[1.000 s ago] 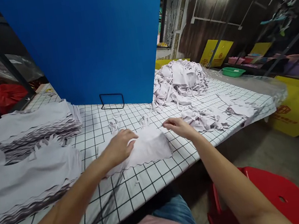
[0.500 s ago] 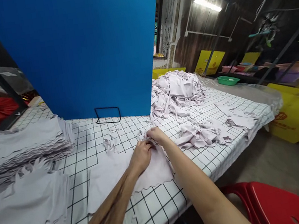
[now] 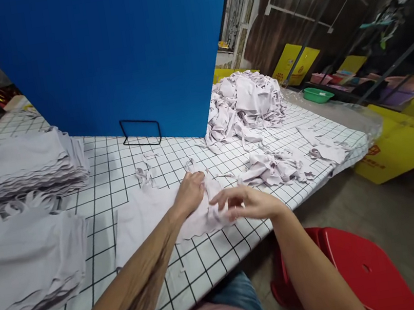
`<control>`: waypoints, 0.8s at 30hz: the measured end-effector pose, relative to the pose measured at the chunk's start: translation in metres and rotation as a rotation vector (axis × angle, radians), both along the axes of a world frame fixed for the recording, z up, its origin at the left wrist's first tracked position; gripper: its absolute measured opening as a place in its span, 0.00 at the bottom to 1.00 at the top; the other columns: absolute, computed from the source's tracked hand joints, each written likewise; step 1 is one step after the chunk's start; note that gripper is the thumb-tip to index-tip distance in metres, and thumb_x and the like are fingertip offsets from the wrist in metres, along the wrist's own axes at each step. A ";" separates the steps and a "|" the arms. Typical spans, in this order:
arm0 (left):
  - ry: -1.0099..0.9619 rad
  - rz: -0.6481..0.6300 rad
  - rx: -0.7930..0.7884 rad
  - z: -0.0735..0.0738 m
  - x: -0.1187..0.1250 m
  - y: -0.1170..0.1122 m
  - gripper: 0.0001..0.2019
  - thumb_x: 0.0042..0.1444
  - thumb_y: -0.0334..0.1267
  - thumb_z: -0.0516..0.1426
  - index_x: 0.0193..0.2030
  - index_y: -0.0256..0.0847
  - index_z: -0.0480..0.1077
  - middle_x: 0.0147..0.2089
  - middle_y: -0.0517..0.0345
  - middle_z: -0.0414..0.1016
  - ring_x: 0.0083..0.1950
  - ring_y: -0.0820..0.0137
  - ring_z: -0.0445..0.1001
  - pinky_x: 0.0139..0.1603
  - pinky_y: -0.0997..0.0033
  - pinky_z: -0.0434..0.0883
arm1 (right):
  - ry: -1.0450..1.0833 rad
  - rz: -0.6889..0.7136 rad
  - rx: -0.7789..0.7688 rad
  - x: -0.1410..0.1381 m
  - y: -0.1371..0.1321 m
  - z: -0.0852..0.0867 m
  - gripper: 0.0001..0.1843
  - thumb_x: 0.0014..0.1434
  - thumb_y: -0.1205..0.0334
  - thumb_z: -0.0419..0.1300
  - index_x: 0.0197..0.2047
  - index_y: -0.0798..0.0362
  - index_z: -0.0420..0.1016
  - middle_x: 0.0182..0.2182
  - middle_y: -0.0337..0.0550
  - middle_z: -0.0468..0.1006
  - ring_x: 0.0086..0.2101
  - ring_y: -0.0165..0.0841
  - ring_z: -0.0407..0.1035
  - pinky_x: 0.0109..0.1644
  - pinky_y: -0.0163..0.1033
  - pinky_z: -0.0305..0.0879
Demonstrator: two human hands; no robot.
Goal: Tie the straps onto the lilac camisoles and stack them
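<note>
A pale, whitish sleeveless garment with thin straps [image 3: 142, 206] lies spread on the grid-patterned tablecloth in front of me. My left hand [image 3: 190, 192] is closed on its upper right part, fingers curled into the cloth by a strap. Over the garment's right end is my right hand [image 3: 247, 202], slightly blurred, with curved fingers apart and nothing visible in them. Whether its fingertips touch the cloth I cannot tell. To the left, similar garments lie in a flat stack [image 3: 31, 259], with another stack [image 3: 18, 167] behind it.
A large blue board [image 3: 110, 55] stands on the table behind the garment, with a black wire stand [image 3: 141, 132] at its foot. Loose pale cloth forms a heap [image 3: 251, 99] and a smaller pile [image 3: 275, 168] at right. A red stool [image 3: 367, 265] stands beside the table.
My right hand has left the strap area beside my left hand, moving right and toward me, its fingers opening. My left hand stays on the garment. The view has tilted down slightly.
</note>
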State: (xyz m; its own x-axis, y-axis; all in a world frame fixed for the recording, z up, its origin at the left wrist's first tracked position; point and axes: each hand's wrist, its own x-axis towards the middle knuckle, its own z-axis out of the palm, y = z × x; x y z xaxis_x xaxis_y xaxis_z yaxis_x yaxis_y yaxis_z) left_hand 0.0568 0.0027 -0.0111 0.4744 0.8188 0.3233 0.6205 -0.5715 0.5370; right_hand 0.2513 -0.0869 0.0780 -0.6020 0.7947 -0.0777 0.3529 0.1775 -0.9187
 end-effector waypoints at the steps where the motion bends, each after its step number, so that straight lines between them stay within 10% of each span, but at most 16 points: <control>1: -0.001 0.001 0.001 0.000 0.000 0.000 0.21 0.61 0.28 0.48 0.59 0.39 0.69 0.56 0.50 0.73 0.54 0.58 0.65 0.56 0.57 0.67 | 0.012 -0.168 0.010 0.000 0.007 -0.006 0.14 0.59 0.52 0.63 0.43 0.52 0.75 0.45 0.46 0.76 0.28 0.25 0.70 0.31 0.34 0.66; 5: -0.033 0.006 -0.007 0.000 -0.001 -0.001 0.27 0.60 0.25 0.46 0.67 0.39 0.62 0.60 0.51 0.71 0.55 0.59 0.64 0.59 0.57 0.66 | 0.093 -0.566 -0.145 -0.012 0.053 -0.032 0.17 0.58 0.47 0.62 0.35 0.54 0.70 0.26 0.35 0.69 0.20 0.21 0.55 0.22 0.31 0.50; 10: -0.063 -0.003 -0.047 0.004 -0.002 -0.002 0.31 0.57 0.22 0.44 0.67 0.38 0.62 0.57 0.52 0.73 0.52 0.60 0.65 0.57 0.60 0.67 | 0.146 -0.478 -0.292 -0.032 0.079 -0.036 0.20 0.52 0.46 0.66 0.28 0.55 0.68 0.18 0.28 0.56 0.18 0.20 0.46 0.22 0.32 0.38; 16: -0.115 0.021 -0.113 0.006 -0.003 0.000 0.31 0.58 0.23 0.44 0.67 0.42 0.62 0.52 0.51 0.74 0.50 0.60 0.67 0.55 0.60 0.67 | 0.000 -0.248 -0.171 -0.004 0.039 -0.024 0.20 0.56 0.45 0.63 0.31 0.56 0.77 0.19 0.30 0.56 0.21 0.23 0.46 0.25 0.33 0.41; 24: -0.133 0.036 -0.136 0.010 -0.002 -0.001 0.31 0.56 0.21 0.44 0.64 0.43 0.65 0.51 0.52 0.75 0.49 0.61 0.68 0.53 0.61 0.67 | 0.019 -0.082 -0.062 0.017 0.015 -0.013 0.14 0.58 0.49 0.64 0.37 0.51 0.82 0.29 0.38 0.68 0.33 0.29 0.62 0.39 0.37 0.61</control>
